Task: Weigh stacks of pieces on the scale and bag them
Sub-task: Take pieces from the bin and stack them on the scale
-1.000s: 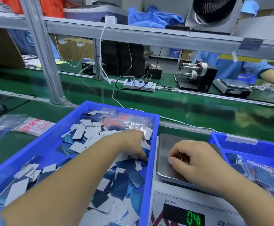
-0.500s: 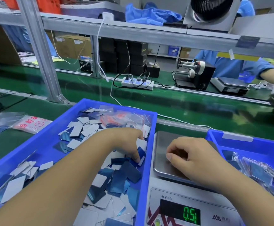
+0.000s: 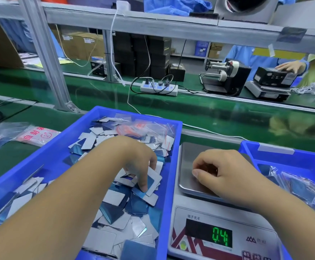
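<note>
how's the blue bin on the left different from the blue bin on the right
The left bin is in full view and filled with loose blue and white pieces, with the left hand reaching into it; the right bin is cut off by the frame edge and holds pieces already in clear bags, with no hand in it. Both are blue plastic and flank the scale.

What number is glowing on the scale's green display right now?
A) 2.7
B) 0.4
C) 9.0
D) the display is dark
B: the scale shows green digits reading 0.4 on its display, while the right hand rests curled over the steel pan.
</note>
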{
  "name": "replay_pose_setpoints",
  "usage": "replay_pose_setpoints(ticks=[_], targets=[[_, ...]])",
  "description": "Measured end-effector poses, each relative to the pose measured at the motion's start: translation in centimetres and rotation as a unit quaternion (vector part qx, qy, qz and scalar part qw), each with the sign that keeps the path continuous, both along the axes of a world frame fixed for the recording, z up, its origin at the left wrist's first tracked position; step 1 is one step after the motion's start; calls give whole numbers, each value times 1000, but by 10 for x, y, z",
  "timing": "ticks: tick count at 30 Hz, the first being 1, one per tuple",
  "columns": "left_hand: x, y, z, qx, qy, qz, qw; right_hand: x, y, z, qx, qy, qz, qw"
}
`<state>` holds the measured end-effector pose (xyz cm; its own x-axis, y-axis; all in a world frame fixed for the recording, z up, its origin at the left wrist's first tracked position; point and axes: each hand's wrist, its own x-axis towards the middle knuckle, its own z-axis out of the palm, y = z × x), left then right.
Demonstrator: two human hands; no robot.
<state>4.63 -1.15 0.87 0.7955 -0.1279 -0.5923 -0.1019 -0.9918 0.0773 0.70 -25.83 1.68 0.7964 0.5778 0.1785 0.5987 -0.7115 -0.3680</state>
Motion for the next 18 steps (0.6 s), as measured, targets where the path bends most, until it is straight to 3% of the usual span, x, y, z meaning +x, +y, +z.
replay_pose_setpoints(ticks=[3, 8, 18], targets=[[-1, -8, -2, 45, -22, -30, 998, -1, 1, 0, 1, 3, 3, 1000], [3, -14, 2, 43, 15, -25, 999, -1, 0, 0, 7, 3, 4, 1000], [-3, -19, 8, 45, -39, -31, 998, -1, 0, 0, 1, 0, 5, 1000]])
